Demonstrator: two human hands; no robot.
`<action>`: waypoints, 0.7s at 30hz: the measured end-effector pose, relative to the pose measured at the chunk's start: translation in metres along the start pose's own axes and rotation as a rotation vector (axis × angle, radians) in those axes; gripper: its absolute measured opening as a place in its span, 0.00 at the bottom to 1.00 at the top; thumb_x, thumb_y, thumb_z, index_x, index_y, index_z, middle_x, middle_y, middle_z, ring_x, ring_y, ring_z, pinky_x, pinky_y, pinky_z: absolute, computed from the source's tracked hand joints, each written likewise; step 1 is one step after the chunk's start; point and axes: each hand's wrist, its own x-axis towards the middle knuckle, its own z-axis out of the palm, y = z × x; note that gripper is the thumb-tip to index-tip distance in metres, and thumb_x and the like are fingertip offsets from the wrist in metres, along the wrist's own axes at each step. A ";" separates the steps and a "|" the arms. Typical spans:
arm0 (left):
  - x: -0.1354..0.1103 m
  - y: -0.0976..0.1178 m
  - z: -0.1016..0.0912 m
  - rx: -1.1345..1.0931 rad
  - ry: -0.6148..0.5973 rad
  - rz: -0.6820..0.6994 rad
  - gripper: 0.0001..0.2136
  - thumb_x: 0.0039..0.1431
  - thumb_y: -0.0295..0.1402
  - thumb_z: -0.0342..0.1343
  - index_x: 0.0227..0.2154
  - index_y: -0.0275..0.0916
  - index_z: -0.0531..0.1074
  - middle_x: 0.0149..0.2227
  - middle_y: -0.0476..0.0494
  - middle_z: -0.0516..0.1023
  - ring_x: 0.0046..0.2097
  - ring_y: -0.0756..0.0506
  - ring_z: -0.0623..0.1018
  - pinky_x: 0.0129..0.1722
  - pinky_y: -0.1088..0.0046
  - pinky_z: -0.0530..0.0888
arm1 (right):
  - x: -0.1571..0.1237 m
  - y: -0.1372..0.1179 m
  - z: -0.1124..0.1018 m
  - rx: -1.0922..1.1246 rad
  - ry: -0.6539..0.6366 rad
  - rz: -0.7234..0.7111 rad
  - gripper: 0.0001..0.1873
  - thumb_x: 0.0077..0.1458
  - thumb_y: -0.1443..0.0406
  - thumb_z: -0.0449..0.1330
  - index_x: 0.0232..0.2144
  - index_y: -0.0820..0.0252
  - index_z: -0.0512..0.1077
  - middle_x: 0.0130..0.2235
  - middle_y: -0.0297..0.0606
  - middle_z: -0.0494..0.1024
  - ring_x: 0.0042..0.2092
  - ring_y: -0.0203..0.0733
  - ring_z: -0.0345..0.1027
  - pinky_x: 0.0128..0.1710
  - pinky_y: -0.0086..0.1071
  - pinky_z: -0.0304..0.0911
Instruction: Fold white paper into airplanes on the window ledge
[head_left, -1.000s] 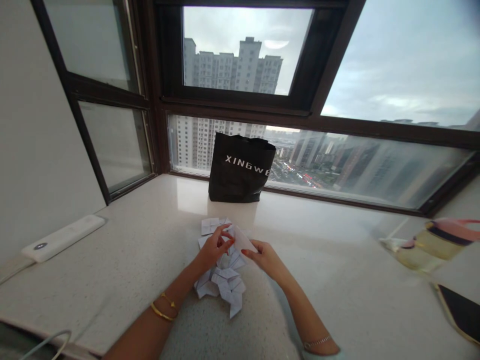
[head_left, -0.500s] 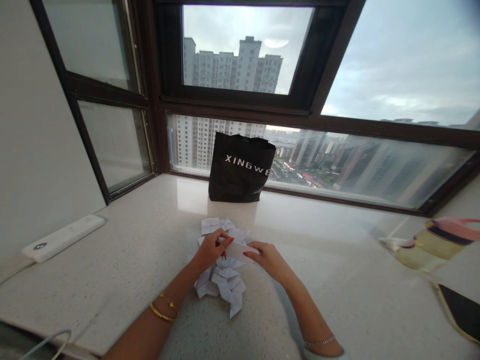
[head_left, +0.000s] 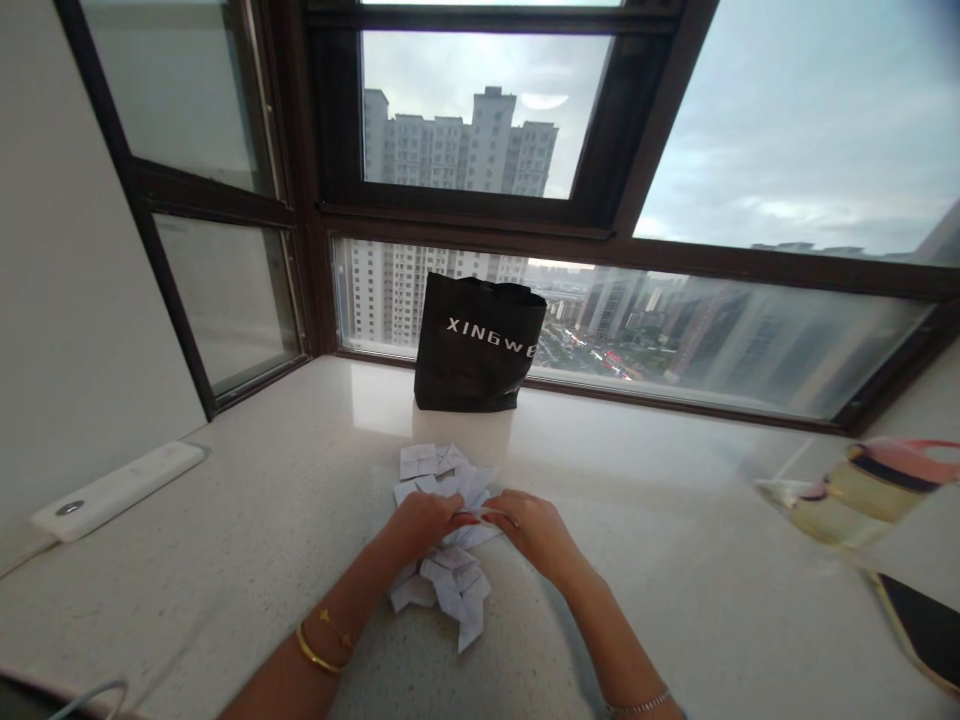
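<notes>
**Left hand [head_left: 426, 526] and right hand [head_left: 535, 532] both pinched on one paper piece [head_left: 501, 513]**

Clock centred on the hands. I've got the held piece between both sets of fingertips, nearly edge-on to my camera, mostly hidden; can't read its folds. It's above the folded papers [head_left: 459, 585], which spread from 7 to 11 on the white counter [head_left: 645, 620]. Black bag [head_left: 480, 350] upright at 12, by the window. Power strip [head_left: 124, 488] at 9, bottle [head_left: 874, 495] at 3, phone [head_left: 921, 622] between 3 and 4.

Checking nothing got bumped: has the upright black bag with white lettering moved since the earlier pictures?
No: judged by the dark brown window frame, the black bag stands in the same place.
</notes>
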 end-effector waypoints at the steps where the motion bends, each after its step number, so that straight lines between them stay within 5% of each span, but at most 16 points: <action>1: 0.001 0.000 0.001 0.025 -0.015 -0.007 0.22 0.58 0.46 0.33 0.33 0.38 0.69 0.27 0.41 0.75 0.31 0.44 0.76 0.29 0.71 0.68 | 0.001 0.002 0.001 0.051 0.033 0.015 0.12 0.52 0.61 0.50 0.34 0.54 0.73 0.35 0.37 0.76 0.38 0.41 0.68 0.37 0.31 0.59; 5: 0.003 -0.002 0.005 0.070 -0.046 -0.053 0.22 0.59 0.44 0.32 0.34 0.37 0.68 0.26 0.40 0.75 0.31 0.43 0.76 0.28 0.71 0.68 | 0.002 0.017 0.005 0.414 0.129 0.157 0.13 0.45 0.60 0.57 0.34 0.59 0.71 0.32 0.37 0.76 0.32 0.38 0.68 0.31 0.30 0.61; 11: 0.003 0.000 0.009 -0.056 -0.013 -0.088 0.21 0.58 0.45 0.36 0.32 0.38 0.70 0.25 0.41 0.75 0.29 0.45 0.75 0.27 0.74 0.65 | 0.003 0.026 0.012 0.882 0.044 0.302 0.17 0.35 0.55 0.62 0.23 0.63 0.67 0.18 0.30 0.70 0.20 0.31 0.61 0.16 0.23 0.52; 14: 0.002 0.000 0.007 -0.238 0.064 -0.096 0.19 0.57 0.46 0.38 0.34 0.40 0.70 0.24 0.45 0.74 0.28 0.47 0.74 0.26 0.76 0.64 | 0.009 0.036 0.011 0.932 0.075 0.318 0.18 0.32 0.54 0.63 0.20 0.62 0.66 0.15 0.29 0.68 0.18 0.30 0.58 0.16 0.24 0.52; 18: 0.002 -0.006 0.002 -0.348 0.209 -0.271 0.19 0.58 0.46 0.36 0.41 0.41 0.66 0.24 0.48 0.73 0.27 0.48 0.73 0.26 0.77 0.62 | 0.015 0.080 0.000 0.809 0.412 0.561 0.19 0.31 0.52 0.62 0.18 0.63 0.67 0.16 0.32 0.68 0.18 0.32 0.58 0.19 0.27 0.56; 21: 0.002 -0.011 0.000 -0.304 0.230 -0.372 0.18 0.58 0.45 0.35 0.38 0.41 0.66 0.23 0.49 0.72 0.27 0.48 0.74 0.25 0.77 0.61 | 0.010 0.123 -0.012 0.712 0.528 0.674 0.18 0.34 0.51 0.59 0.17 0.61 0.65 0.16 0.34 0.68 0.20 0.35 0.60 0.21 0.29 0.57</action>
